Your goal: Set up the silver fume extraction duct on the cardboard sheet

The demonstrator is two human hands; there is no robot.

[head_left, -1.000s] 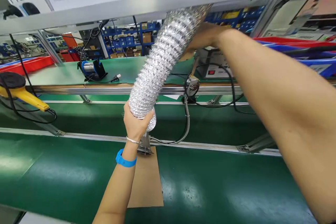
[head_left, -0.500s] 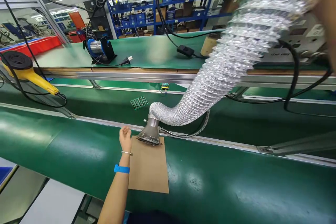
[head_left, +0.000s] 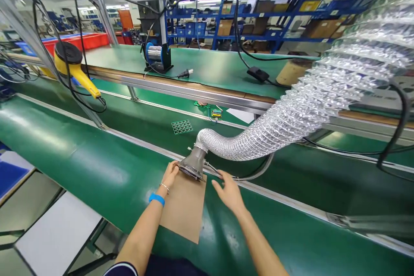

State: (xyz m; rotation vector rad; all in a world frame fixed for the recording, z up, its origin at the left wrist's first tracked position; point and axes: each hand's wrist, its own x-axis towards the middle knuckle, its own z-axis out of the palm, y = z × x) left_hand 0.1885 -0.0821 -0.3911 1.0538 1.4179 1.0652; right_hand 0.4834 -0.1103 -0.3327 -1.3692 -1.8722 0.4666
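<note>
A crinkled silver foil duct (head_left: 291, 112) curves down from the upper right and ends in a grey metal nozzle (head_left: 194, 166). The nozzle rests at the far edge of a brown cardboard sheet (head_left: 184, 209) on the green belt. My left hand (head_left: 169, 176), with a blue wristband, lies open on the cardboard, fingertips touching the nozzle's left side. My right hand (head_left: 229, 190) is open with fingers spread, just right of the nozzle, near its mouth and a thin flexible metal hose (head_left: 255, 176).
A yellow heat gun (head_left: 76, 71) hangs at the left. A solder spool stand (head_left: 157, 57) and a plug sit on the raised green shelf. A perforated green part (head_left: 181, 127) and a small circuit board (head_left: 215, 113) lie on the far belt. Blue shelving fills the background.
My right hand has let go of the upper duct and come down beside the nozzle. My left hand moved from the cardboard edge to the nozzle. The view turned left.
</note>
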